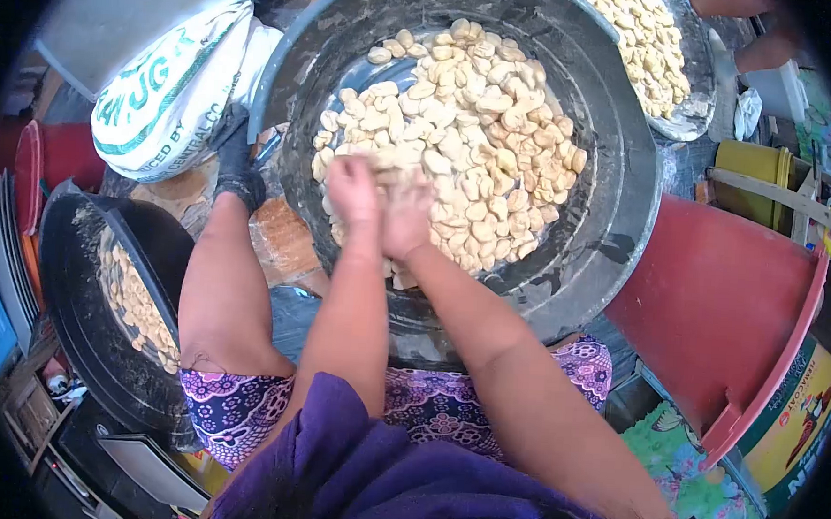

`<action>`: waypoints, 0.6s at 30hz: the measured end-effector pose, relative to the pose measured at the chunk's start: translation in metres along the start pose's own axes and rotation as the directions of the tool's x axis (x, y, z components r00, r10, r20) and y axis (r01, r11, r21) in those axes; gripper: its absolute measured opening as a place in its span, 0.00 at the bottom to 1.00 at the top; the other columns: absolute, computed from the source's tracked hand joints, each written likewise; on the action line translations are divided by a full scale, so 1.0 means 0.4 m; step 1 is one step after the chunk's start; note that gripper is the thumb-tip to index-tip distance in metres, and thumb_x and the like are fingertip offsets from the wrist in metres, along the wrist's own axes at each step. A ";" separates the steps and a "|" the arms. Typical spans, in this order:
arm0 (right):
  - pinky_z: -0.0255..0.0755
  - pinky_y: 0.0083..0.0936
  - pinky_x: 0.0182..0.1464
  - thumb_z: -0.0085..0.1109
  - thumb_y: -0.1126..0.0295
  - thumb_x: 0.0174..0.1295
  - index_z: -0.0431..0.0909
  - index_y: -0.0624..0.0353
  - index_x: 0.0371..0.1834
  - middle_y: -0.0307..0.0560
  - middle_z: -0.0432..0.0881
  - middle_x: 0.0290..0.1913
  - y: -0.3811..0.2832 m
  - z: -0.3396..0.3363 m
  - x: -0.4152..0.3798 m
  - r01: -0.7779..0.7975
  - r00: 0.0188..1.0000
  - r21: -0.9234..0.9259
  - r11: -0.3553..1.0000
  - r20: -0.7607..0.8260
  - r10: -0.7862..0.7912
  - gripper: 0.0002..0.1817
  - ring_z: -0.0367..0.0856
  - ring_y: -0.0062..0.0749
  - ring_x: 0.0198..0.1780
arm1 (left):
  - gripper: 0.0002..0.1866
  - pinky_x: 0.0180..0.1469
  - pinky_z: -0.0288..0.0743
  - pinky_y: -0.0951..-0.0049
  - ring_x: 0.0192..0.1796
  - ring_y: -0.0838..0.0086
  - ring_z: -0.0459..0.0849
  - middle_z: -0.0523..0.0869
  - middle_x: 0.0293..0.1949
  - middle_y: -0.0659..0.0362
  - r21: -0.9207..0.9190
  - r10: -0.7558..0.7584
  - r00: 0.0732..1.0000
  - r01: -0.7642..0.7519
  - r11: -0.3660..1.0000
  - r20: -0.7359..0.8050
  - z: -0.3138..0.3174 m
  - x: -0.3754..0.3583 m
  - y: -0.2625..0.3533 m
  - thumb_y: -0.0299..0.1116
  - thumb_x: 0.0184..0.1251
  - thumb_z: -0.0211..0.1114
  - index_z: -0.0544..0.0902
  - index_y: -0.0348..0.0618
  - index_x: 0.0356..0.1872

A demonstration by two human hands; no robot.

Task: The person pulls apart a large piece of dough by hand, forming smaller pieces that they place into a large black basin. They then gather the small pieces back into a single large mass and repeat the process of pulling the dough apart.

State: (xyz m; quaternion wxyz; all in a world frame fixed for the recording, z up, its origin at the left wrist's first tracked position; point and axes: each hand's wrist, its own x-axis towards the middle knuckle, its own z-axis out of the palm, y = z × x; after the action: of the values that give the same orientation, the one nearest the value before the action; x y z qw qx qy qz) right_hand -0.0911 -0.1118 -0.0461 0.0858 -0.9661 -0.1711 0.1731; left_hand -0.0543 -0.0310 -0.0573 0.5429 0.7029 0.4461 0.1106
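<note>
A wide black basin (616,204) stands in front of my knees. Many pale, rounded, dough-like pieces (497,142) are heaped in it, some browner toward the right. Both hands are over the near left part of the heap, close beside each other. The fingers of my left hand (351,192) are curled in, and whatever they hold is hidden. My right hand (409,212) is at the pieces, its fingers smeared by motion.
A white sack (175,92) with green print lies at the upper left. Another black basin (67,269) with pale pieces leans at the left. More pieces fill a tray (696,114) at the upper right, near another person's arm (765,52). A red tub (713,313) stands right.
</note>
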 end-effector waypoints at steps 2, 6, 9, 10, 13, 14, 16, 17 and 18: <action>0.35 0.58 0.67 0.50 0.53 0.55 0.65 0.56 0.60 0.55 0.60 0.65 0.028 -0.053 -0.010 0.301 0.935 0.046 0.953 0.184 -0.304 0.30 0.50 0.52 0.69 | 0.20 0.52 0.67 0.60 0.52 0.59 0.76 0.79 0.47 0.46 0.068 0.051 0.997 -0.056 0.996 0.064 -0.048 0.049 -0.012 0.48 0.61 0.54 0.79 0.45 0.45; 0.49 0.46 0.64 0.50 0.46 0.55 0.66 0.57 0.61 0.49 0.64 0.64 0.329 -0.068 -0.039 -0.241 0.970 0.020 0.970 -0.012 0.241 0.34 0.58 0.42 0.65 | 0.38 0.63 0.28 0.33 0.73 0.54 0.34 0.40 0.72 0.52 0.686 -0.175 0.929 -0.107 0.720 0.328 0.006 -0.039 -0.015 0.62 0.57 0.51 0.57 0.59 0.68; 0.36 0.52 0.68 0.46 0.41 0.57 0.48 0.51 0.71 0.60 0.46 0.70 0.488 -0.016 -0.132 -0.585 0.775 0.076 0.807 -0.239 0.585 0.42 0.41 0.53 0.71 | 0.37 0.63 0.25 0.33 0.73 0.55 0.42 0.50 0.70 0.50 0.710 0.021 0.835 -0.480 0.515 0.549 0.033 -0.167 0.001 0.62 0.56 0.51 0.63 0.58 0.66; 0.33 0.54 0.68 0.44 0.41 0.58 0.48 0.51 0.71 0.60 0.42 0.71 0.436 0.003 -0.143 -0.703 0.676 0.159 0.693 -0.153 0.721 0.42 0.37 0.59 0.71 | 0.33 0.64 0.35 0.38 0.70 0.59 0.53 0.60 0.65 0.49 0.566 0.122 0.735 -0.606 0.558 0.667 0.043 -0.187 -0.012 0.59 0.55 0.55 0.69 0.53 0.60; 0.31 0.63 0.65 0.42 0.41 0.59 0.51 0.47 0.70 0.62 0.42 0.70 0.175 0.127 -0.065 -0.751 0.585 0.263 0.606 -0.163 0.795 0.38 0.34 0.72 0.68 | 0.25 0.61 0.54 0.48 0.58 0.61 0.70 0.77 0.51 0.49 0.404 0.184 0.771 -0.502 0.765 0.610 0.051 -0.128 0.013 0.52 0.56 0.59 0.78 0.48 0.49; 0.34 0.65 0.64 0.48 0.48 0.57 0.62 0.51 0.64 0.60 0.50 0.68 0.113 0.118 -0.059 -0.631 0.769 0.196 0.750 0.031 0.639 0.33 0.39 0.68 0.69 | 0.20 0.56 0.64 0.52 0.50 0.60 0.77 0.82 0.43 0.52 0.351 0.057 0.880 -0.247 0.903 0.471 0.045 -0.093 0.011 0.49 0.57 0.58 0.81 0.47 0.44; 0.40 0.63 0.64 0.52 0.54 0.52 0.71 0.58 0.55 0.58 0.58 0.65 -0.015 0.004 -0.054 -0.133 0.989 0.144 0.981 0.077 0.122 0.28 0.51 0.59 0.67 | 0.16 0.45 0.71 0.59 0.39 0.59 0.80 0.82 0.34 0.52 0.197 0.155 0.969 -0.192 0.961 0.190 0.012 -0.002 0.015 0.42 0.59 0.59 0.80 0.41 0.41; 0.40 0.63 0.64 0.52 0.54 0.52 0.71 0.58 0.55 0.58 0.58 0.65 -0.010 0.000 -0.058 -0.138 0.988 0.141 0.980 0.084 0.127 0.28 0.51 0.59 0.67 | 0.21 0.53 0.67 0.54 0.46 0.60 0.78 0.80 0.45 0.50 0.030 -0.126 0.985 0.123 0.992 0.117 -0.012 -0.009 0.079 0.45 0.61 0.57 0.77 0.40 0.48; 0.43 0.61 0.64 0.54 0.56 0.50 0.73 0.59 0.52 0.56 0.61 0.64 -0.001 -0.004 -0.047 0.109 0.992 0.311 0.944 0.021 -0.122 0.26 0.56 0.54 0.65 | 0.29 0.64 0.51 0.43 0.63 0.54 0.64 0.64 0.62 0.43 0.353 0.021 0.996 -0.050 0.934 0.086 -0.019 0.061 -0.010 0.52 0.62 0.54 0.70 0.41 0.58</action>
State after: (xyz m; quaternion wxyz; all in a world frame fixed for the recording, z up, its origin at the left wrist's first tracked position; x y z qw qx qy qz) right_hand -0.1073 -0.1186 -0.0388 0.2426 -0.9255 -0.1998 0.2115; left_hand -0.0468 -0.0076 -0.0658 0.4226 0.8012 0.4235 0.0097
